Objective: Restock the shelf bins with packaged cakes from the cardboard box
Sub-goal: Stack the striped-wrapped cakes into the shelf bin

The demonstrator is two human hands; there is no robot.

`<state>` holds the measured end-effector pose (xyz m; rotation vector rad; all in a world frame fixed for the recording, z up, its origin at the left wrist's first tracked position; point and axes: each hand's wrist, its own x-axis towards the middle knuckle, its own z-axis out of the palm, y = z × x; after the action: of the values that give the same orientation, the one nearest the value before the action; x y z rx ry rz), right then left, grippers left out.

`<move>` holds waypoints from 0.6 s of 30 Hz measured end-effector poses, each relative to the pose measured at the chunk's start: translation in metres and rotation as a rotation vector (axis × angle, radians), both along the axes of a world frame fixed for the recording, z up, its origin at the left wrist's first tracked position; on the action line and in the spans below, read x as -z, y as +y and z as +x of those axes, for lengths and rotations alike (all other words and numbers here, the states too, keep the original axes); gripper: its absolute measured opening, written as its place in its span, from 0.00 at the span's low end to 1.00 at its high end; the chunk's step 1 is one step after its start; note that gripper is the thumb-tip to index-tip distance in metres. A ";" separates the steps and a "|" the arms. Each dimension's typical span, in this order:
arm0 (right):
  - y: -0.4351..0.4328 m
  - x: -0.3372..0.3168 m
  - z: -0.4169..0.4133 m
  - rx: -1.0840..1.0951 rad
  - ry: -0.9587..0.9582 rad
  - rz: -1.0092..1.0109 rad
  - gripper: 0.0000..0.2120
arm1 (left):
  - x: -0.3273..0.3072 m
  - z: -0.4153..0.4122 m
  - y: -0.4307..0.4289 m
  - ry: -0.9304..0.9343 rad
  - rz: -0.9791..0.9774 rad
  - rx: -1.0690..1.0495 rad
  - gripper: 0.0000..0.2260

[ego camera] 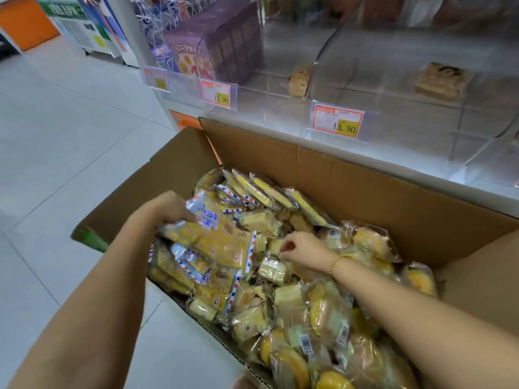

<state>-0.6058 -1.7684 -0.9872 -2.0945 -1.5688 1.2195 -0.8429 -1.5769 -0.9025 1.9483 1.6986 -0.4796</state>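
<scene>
Cakes (280, 304) in shiny packs fill the box (365, 186). The left hand (168, 206) is over the box's left side, fingers curled round a bunch of yellow packs (216, 240) on top of the pile. The right hand (303, 248) is over the middle of the box, fingers bent; I cannot tell if it pinches a pack. Just behind the box stand clear bins (407, 113) with a few cakes inside.

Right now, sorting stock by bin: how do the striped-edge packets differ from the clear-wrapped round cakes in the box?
The striped-edge packets are flat, with red-and-blue borders; the clear-wrapped round cakes are domed, in plain film with barcodes. The packets fill the box's left side, the round cakes its near right. The left hand grips striped packets, no round cakes. Both are yellow.
</scene>
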 end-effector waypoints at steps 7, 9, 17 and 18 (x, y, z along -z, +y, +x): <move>0.037 0.045 -0.051 0.427 0.653 -0.361 0.10 | -0.052 -0.054 0.002 -0.234 0.215 -0.206 0.19; 0.041 0.056 -0.063 0.633 0.813 -0.382 0.03 | -0.056 -0.066 0.002 -0.437 0.187 -0.313 0.14; 0.050 0.072 -0.101 0.853 0.869 -0.404 0.09 | -0.060 -0.076 -0.006 -1.104 -0.094 -0.605 0.07; 0.050 0.070 -0.104 0.839 0.878 -0.399 0.10 | -0.061 -0.077 -0.008 -1.147 -0.135 -0.615 0.10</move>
<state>-0.7096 -1.7187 -1.0576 -1.6572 -0.0539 1.7635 -0.9199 -1.5853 -0.8414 1.0722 1.2705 0.6319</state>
